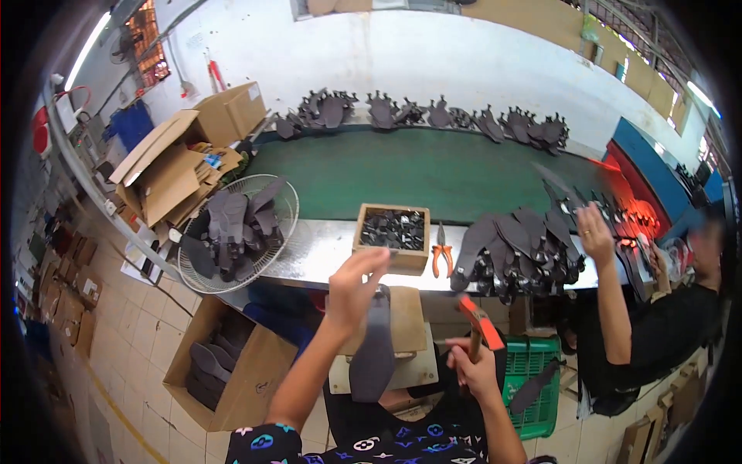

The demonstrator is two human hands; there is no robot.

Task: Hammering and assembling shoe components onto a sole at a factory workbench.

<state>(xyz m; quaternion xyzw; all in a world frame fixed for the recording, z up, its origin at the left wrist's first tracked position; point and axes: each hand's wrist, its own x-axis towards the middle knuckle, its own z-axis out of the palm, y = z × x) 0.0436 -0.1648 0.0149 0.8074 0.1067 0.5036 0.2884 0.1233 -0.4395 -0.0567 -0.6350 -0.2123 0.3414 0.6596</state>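
My left hand [355,290] is raised at the near side of an open box [390,261] of small black parts [393,229]. Its fingertips are pinched together, and whatever they hold is too small to make out. Below it, a dark grey shoe sole [371,359] lies lengthwise on a tan block [407,317] over a pale base [417,370]. My right hand [473,370] grips the handle of a hammer [481,323] with an orange-red head, to the right of the sole and apart from it.
Orange-handled pliers [442,259] lie beside the box, left of a pile of soles [510,247]. A wire basket [286,251] of soles is at the left. Behind runs a green conveyor belt [363,170]. A co-worker [657,332] reaches in from the right; a green crate [533,417] stands below.
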